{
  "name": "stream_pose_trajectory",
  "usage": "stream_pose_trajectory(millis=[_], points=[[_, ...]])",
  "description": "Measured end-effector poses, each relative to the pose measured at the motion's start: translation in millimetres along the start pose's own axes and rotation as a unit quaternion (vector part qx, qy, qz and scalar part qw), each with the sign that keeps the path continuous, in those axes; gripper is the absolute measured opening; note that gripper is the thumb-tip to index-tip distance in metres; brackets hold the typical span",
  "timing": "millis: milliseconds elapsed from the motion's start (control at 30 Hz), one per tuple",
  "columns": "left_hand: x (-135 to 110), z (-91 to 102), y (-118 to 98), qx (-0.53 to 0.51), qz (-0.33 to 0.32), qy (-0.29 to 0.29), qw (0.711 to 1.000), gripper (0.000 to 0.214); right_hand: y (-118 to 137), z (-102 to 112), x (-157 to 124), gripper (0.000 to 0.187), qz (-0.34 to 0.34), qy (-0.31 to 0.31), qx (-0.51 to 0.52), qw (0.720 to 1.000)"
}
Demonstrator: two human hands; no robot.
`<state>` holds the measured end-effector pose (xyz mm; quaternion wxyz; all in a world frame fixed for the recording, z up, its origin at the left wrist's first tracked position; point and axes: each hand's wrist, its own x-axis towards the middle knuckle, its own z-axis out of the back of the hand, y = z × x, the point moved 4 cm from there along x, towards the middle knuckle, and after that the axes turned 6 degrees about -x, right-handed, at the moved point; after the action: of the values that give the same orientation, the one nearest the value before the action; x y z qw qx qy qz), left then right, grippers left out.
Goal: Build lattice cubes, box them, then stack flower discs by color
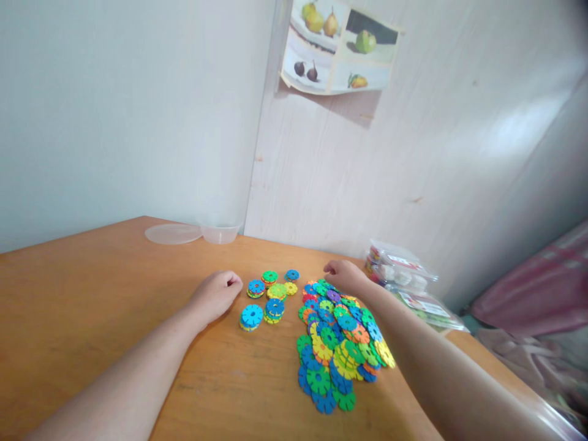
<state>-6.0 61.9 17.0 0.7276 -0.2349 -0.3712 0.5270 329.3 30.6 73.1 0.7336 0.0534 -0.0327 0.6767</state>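
Your right hand (343, 275) rests with fingers curled on the far end of a loose pile of notched plastic discs (340, 343), blue, green, yellow and orange, near the table (92, 294)'s right edge; whether it grips one is unclear. Your left hand (215, 295), closed in a fist, lies beside small stacks (271, 297)

Two bare hands rest on a wooden tabletop (92, 294). The left hand (215, 295), loosely curled, lies beside small stacks of discs (269, 297). The right hand (344, 275) touches the far edge of a loose pile of colourful notched discs (340, 343). Clear plastic boxes (404, 275) sit nearby.
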Motion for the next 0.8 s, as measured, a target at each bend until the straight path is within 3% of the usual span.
stream_pose_trajectory(millis=[167,333,567,800], points=[[1.9,-1.0,3.5,-0.005,0.004,0.004,1.000,0.021,-40.4,-13.4,-4.9,0.043,-0.013,0.039,-0.004,0.999],[2.0,-1.1,3.7,-0.002,-0.002,0.006,1.000,0.022,-53.7,-27.0,-4.5,0.048,-0.030,0.042,-0.003,0.999],[2.0,-0.8,3.5,-0.001,-0.004,0.004,1.000,0.021,-33.7,-34.0,7.8,0.053,0.017,0.034,0.022,0.999],[1.8,-0.7,4.3,0.004,-0.002,0.005,1.000,0.021,-16.1,-40.0,16.6,0.032,0.038,0.052,0.049,0.997]])
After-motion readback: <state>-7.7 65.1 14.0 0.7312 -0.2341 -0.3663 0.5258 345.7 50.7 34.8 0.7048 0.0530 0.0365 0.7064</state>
